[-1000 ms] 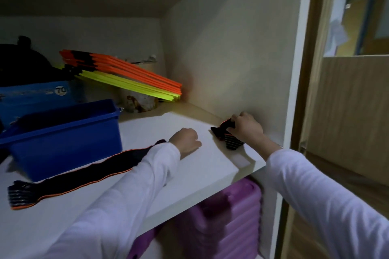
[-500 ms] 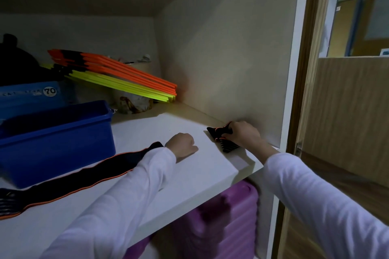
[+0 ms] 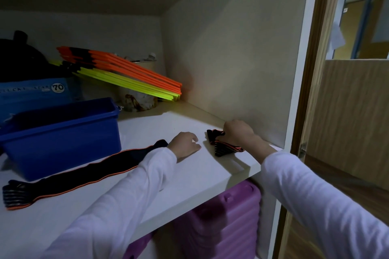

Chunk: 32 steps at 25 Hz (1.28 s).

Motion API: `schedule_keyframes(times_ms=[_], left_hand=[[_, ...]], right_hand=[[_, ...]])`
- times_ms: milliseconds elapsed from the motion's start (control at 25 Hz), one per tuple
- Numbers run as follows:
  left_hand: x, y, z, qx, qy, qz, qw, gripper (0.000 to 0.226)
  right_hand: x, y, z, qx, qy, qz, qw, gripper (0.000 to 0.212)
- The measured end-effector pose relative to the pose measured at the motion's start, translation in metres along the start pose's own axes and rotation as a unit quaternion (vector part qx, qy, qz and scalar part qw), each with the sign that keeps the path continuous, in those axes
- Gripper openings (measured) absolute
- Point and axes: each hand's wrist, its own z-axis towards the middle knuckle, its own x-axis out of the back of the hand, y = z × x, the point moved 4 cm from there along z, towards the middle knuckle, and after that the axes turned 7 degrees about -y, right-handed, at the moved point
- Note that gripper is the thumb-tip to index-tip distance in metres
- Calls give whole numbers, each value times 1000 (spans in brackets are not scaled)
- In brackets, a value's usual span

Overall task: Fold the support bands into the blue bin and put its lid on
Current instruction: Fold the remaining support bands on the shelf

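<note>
Since half a second ago the right hand (image 3: 239,133) has kept its place at the shelf's right end, still closed on the band's end, while the left hand (image 3: 185,145) has loosened a little from a tight fist; the view itself has swung slightly, so the far end of the band is back in frame.

Much is hard to read. The cupboard is dim, and the middle of the support band (image 3: 84,172) passes under the left sleeve (image 3: 126,195), so its run between the two hands cannot be followed. The right hand covers most of what it grips; only a bunched, ribbed black end (image 3: 223,148) with orange trim shows below the knuckles. The left hand rests knuckles-up on the white shelf (image 3: 147,130), fingers curled loosely; whether it pins the band cannot be told. No lid can be made out. The inside of the blue bin (image 3: 63,141) is in shadow, and its left side is cut off by the frame edge.

The band is long, flat and black with a thin orange edge, lying diagonally on the shelf just in front of the bin, its left end ribbed and flared. Behind the bin lean orange and yellow flat sticks (image 3: 130,75). A purple case (image 3: 227,223) sits below the shelf.
</note>
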Motion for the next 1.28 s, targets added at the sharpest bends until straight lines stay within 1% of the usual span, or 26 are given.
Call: schedule_keyframes(times_ms=[120,200,320,400,480,560,680,760,800,920,1000,1080,1160,1240,1280], left_hand=[[4,1,-7,-2,20,-49,999,35],[7,4,-16,-14,16,-76,997,34],[7,7,-29,-36,-21,-101,994,28],[8,8,-37,-35,-38,-105,993,27],[10,8,-46,-23,-46,-110,993,32],[11,8,-55,-9,-59,-90,994,41],[8,5,-68,11,-67,-60,996,48],[7,2,-76,23,-55,-78,995,45],[7,1,-81,24,-46,-96,994,40],[10,-3,-96,28,9,-125,992,32],[16,-10,-106,34,53,-166,984,28],[27,-22,-118,55,86,-238,966,24],[44,-39,-129,87,107,-300,944,19],[62,-61,-140,110,114,-343,926,22],[70,-71,-145,116,112,-357,920,26]], right_hand=[[6,-20,-3,19,-29,2,999,49],[7,-29,-1,27,-59,36,997,49],[4,-37,0,20,-115,140,983,45],[3,-41,-2,18,-135,205,969,41],[2,-43,-4,15,-140,272,952,35],[2,-44,-6,10,-134,349,927,28],[7,-48,-10,38,-102,418,902,20],[11,-53,-12,63,-73,429,898,31],[11,-56,-14,74,-69,429,897,32],[14,-66,-24,107,-76,428,894,19],[15,-71,-30,116,-111,417,895,35],[16,-74,-37,120,-139,393,901,45],[16,-76,-37,101,-148,396,900,42],[9,-79,-31,66,-177,419,888,31],[3,-81,-29,51,-204,419,883,24]])
